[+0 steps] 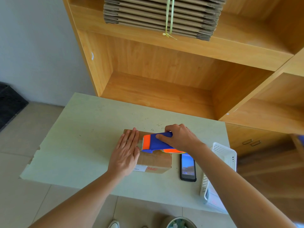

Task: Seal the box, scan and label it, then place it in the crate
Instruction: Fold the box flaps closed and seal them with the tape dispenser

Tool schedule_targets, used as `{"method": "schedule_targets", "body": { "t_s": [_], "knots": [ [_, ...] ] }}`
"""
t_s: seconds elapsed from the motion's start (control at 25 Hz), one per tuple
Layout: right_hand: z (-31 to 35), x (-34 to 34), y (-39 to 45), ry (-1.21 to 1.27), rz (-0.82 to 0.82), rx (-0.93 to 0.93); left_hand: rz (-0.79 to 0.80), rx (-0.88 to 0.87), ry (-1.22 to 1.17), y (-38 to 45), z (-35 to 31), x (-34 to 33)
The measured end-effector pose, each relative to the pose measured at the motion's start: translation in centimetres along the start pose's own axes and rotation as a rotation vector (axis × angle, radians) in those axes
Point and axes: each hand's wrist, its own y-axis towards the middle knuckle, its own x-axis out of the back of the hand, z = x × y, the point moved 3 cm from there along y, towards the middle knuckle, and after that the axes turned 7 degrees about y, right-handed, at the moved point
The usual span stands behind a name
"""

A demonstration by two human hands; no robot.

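Note:
A small brown cardboard box [154, 160] lies on the pale green table [92, 129], with a white label on its near side. My left hand [126, 150] lies flat with straight fingers on the left part of the box top. My right hand [179, 137] grips a blue and orange tape dispenser [153, 143] over the box top, its orange toothed end close to my left fingers. A strip of clear tape shows between the dispenser and my left hand.
A black phone [188, 167] with a lit screen lies right of the box. A white perforated basket [220, 163] stands at the table's right edge. Wooden shelves behind hold a tied bundle of flat cartons [162, 15]. A dark crate [9, 104] sits on the floor, far left.

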Motion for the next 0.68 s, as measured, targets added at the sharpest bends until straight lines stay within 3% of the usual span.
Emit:
{"method": "schedule_targets", "body": {
  "t_s": [0.68],
  "knots": [
    [-9.3,3.5,-3.0,0.012,0.01,-0.014,0.005,0.041,0.044,0.1,0.1,-0.9]
  ]
}}
